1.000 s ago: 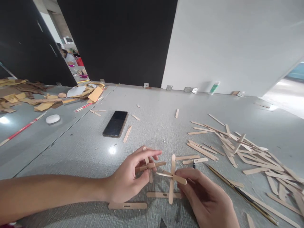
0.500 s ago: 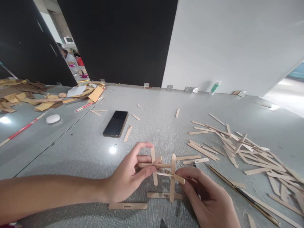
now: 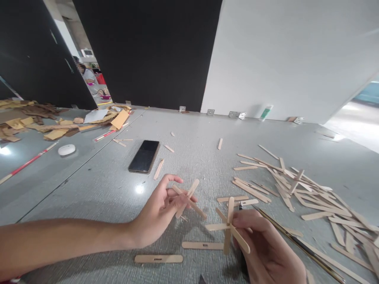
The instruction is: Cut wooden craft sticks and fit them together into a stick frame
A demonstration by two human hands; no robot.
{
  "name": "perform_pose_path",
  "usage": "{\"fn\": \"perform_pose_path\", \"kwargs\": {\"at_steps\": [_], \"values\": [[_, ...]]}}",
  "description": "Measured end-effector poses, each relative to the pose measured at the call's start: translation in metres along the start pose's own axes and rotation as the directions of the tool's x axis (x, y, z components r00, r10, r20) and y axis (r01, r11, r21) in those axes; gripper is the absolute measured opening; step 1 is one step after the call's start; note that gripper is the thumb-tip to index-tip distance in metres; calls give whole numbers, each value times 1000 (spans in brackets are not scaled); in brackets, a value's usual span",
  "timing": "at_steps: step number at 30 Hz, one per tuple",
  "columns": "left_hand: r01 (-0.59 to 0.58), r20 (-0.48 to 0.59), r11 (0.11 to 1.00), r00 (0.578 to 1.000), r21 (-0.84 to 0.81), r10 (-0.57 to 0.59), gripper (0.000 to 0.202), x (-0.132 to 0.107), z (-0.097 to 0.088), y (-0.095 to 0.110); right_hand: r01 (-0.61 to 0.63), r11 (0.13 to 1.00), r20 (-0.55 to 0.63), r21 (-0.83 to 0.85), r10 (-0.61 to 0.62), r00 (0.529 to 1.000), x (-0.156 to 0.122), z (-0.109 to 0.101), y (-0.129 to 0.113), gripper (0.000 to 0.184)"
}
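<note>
My left hand (image 3: 154,223) pinches a cross of popsicle sticks (image 3: 199,210) between thumb and fingers. A second piece, popsicle sticks crossed at several angles (image 3: 218,227), is in the grip of my right hand (image 3: 268,246), with thumb and forefinger at its right side. A gap separates the two pieces, both held above the grey table. Below them lies a slotted popsicle stick (image 3: 195,245), its right end behind the right-hand piece. Another slotted stick (image 3: 158,258) rests nearer to me on the left.
A loose pile of popsicle sticks (image 3: 318,213) spreads at the right, beside a long dark-and-gold tool (image 3: 296,238). Further off are a phone (image 3: 144,156), a white case (image 3: 66,150), torn cardboard (image 3: 56,128) and a white-green tube (image 3: 266,113). A person sits beyond the panels.
The stick pieces, joined or touching earlier, are now apart. My right hand has moved right and slightly down with its piece; the left-hand piece has turned.
</note>
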State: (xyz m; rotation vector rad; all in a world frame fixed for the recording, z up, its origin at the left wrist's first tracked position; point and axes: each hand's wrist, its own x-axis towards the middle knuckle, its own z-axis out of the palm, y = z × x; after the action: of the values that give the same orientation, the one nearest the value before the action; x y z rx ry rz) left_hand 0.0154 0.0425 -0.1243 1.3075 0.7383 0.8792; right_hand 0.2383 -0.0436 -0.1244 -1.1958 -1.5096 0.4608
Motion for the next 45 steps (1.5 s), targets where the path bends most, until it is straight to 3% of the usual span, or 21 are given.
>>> {"fn": "perform_pose_path", "kwargs": {"at_steps": [5, 7, 11, 14, 21, 31, 37, 41, 45], "values": [[-15, 99, 997, 995, -77, 23, 24, -3, 2, -1, -92, 987, -35, -134, 88, 995, 2, -1, 5, 12], [-34, 136, 999, 990, -21, 36, 14, -4, 2, 2, -115, 980, -20, -160, 113, 993, 3, -1, 8, 10], [-10, 193, 995, 981, 101, -9, 14, -5, 2, 8, -141, 979, 3, -146, 143, 990, 4, 0, 7, 6], [23, 238, 1000, 971, 19, -27, 32, -4, 2, 7, -142, 981, 35, -130, 147, 988, 4, 1, 5, 5], [-37, 240, 999, 970, 37, 27, 30, -4, 1, 0, -140, 985, 114, -101, 151, 982, 2, 1, 3, 3], [-89, 219, 985, 974, 148, 55, 60, -4, -1, -2, -124, 991, 104, -58, 129, 986, 3, 1, -4, 6], [-110, 152, 964, 986, 241, 74, 39, -1, 1, 1, -69, 998, 83, -6, 69, 994, 4, 2, -9, 8], [-96, 149, 979, 986, 182, 70, 36, -4, -1, 4, 22, 997, 53, -78, -18, 998, 4, 3, -8, 15], [-176, 163, 979, 974, 104, 158, 30, -9, -3, 3, 7, 995, 29, -99, -4, 1000, 1, 5, -3, 13]]}}
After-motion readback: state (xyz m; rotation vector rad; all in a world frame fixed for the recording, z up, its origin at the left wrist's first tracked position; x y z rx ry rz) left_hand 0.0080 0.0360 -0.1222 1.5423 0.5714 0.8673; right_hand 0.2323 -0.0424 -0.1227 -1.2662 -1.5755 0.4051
